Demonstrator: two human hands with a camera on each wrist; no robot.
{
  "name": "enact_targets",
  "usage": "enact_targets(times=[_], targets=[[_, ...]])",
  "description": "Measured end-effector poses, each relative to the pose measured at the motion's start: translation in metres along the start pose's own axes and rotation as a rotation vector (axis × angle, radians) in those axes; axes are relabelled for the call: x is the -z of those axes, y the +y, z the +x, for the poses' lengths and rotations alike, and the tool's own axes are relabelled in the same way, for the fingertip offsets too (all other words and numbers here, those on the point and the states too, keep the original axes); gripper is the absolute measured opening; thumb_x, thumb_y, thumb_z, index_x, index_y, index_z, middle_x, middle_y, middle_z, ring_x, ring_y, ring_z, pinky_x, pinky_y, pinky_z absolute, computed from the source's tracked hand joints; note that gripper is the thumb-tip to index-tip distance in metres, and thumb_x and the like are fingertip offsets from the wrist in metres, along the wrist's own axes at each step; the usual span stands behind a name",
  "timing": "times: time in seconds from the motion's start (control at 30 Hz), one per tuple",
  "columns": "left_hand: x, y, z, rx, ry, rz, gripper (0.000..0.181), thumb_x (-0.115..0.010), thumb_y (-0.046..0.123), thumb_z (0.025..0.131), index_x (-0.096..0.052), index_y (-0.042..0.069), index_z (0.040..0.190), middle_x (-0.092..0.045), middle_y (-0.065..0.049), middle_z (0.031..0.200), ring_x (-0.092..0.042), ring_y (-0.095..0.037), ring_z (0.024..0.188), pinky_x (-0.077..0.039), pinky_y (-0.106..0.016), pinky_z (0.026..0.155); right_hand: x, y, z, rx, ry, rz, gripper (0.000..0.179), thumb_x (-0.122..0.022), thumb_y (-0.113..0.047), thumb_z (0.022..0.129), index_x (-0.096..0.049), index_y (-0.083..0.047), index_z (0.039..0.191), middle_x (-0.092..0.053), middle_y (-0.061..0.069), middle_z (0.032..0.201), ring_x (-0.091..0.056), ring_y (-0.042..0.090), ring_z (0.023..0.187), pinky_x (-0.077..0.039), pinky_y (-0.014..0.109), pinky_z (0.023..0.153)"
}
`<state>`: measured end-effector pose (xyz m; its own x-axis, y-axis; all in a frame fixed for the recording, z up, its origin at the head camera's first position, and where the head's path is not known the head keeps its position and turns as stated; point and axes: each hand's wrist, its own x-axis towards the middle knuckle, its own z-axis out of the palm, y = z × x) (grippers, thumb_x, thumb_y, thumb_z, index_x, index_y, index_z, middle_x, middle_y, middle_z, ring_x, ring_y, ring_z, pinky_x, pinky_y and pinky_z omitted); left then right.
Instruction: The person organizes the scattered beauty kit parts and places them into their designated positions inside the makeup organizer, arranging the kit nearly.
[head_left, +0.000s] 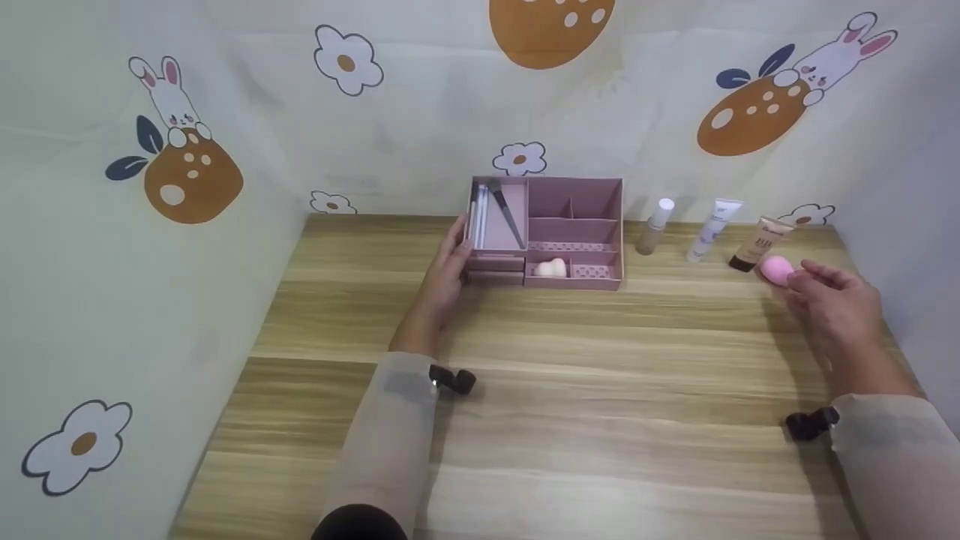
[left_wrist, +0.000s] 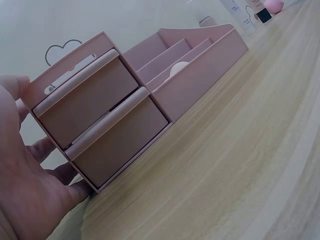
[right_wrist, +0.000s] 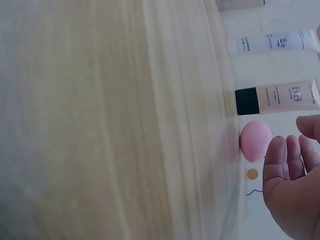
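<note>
A pink makeup organizer (head_left: 574,234) stands at the back of the table, with two shut drawers (left_wrist: 117,137) at its left end. My left hand (head_left: 448,266) rests against its left side, thumb near the top front edge and fingers spread along the side panel. Makeup brushes (head_left: 504,214) lie in the top tray, and a cream-coloured sponge (head_left: 551,268) sits in a front compartment. At the right, a pink egg-shaped makeup sponge (right_wrist: 255,141) stands on the table. My right hand (head_left: 840,304) is beside it, fingers loosely bent and nothing between thumb and fingers.
Left of the pink sponge stand a BB cream tube (head_left: 761,244) on its black cap, a white tube (head_left: 715,230) and a bottle with a white cap (head_left: 655,226). A patterned cloth (head_left: 420,120) hangs behind the wooden table (head_left: 600,420).
</note>
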<state>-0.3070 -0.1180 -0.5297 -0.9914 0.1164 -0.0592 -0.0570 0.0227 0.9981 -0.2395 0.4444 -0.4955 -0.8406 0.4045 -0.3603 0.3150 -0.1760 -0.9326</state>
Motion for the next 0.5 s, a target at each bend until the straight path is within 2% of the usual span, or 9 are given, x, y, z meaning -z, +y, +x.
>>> enact_targets(times=[0.13, 0.37, 0.5], targets=[[0.0, 0.0, 0.0, -0.008, 0.001, -0.007, 0.055, -0.044, 0.049, 0.113, -0.031, 0.049, 0.166, -0.015, 0.006, 0.182, -0.013, -0.024, 0.17, -0.02, -0.049, 0.137, 0.003, 0.0, 0.007, -0.024, 0.014, -0.003, 0.034, -0.092, -0.018, 0.086, -0.073, -0.023, 0.113, -0.071, -0.01, 0.104, -0.069, 0.006, 0.089, -0.064, 0.019, 0.08], [0.0, 0.0, 0.0, -0.014, -0.005, -0.001, 0.055, -0.043, 0.048, 0.113, -0.03, 0.048, 0.166, -0.014, 0.006, 0.182, -0.013, -0.023, 0.17, -0.019, -0.048, 0.137, 0.005, 0.001, 0.018, -0.079, 0.026, -0.037, 0.061, -0.095, -0.021, 0.082, -0.064, -0.023, 0.135, -0.063, -0.008, 0.119, -0.068, 0.005, 0.095, -0.063, 0.02, 0.082], [0.0, 0.001, -0.001, -0.01, -0.009, 0.003, 0.055, -0.042, 0.049, 0.113, -0.029, 0.048, 0.167, -0.014, 0.007, 0.182, -0.013, -0.024, 0.17, -0.02, -0.05, 0.137, 0.005, 0.0, 0.024, -0.111, 0.043, -0.156, 0.08, -0.095, -0.027, 0.083, -0.055, -0.026, 0.152, -0.062, -0.014, 0.117, -0.064, 0.007, 0.1, -0.061, 0.019, 0.083]])
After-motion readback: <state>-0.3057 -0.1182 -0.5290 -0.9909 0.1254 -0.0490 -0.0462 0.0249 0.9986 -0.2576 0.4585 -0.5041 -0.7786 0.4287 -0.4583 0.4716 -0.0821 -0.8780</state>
